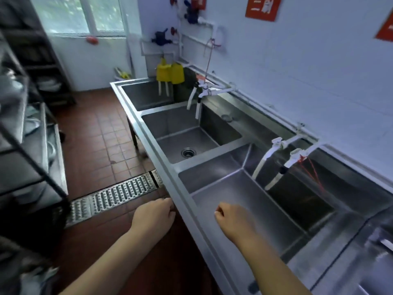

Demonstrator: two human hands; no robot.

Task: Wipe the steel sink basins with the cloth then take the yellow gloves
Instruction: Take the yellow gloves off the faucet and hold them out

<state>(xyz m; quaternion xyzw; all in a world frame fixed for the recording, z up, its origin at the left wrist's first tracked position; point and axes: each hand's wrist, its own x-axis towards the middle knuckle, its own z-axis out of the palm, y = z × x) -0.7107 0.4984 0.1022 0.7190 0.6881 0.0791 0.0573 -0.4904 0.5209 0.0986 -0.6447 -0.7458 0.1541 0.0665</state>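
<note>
**Hanging yellow gloves, two bare hands**

My left hand [156,213] curls, holding nothing, touching the long shiny steel sink's [182,201] front edge. My right hand [230,219] curls above the near basin, holding nothing. Floppy yellow rubber gloves [170,73] hang far off, above the last basin.

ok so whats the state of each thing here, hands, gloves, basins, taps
left hand: curled, holds nothing, at the sink's front edge
right hand: curled, empty, over the near basin
yellow gloves: hanging above the far basin
middle basin: empty, drain uncovered
taps: no water running
</note>
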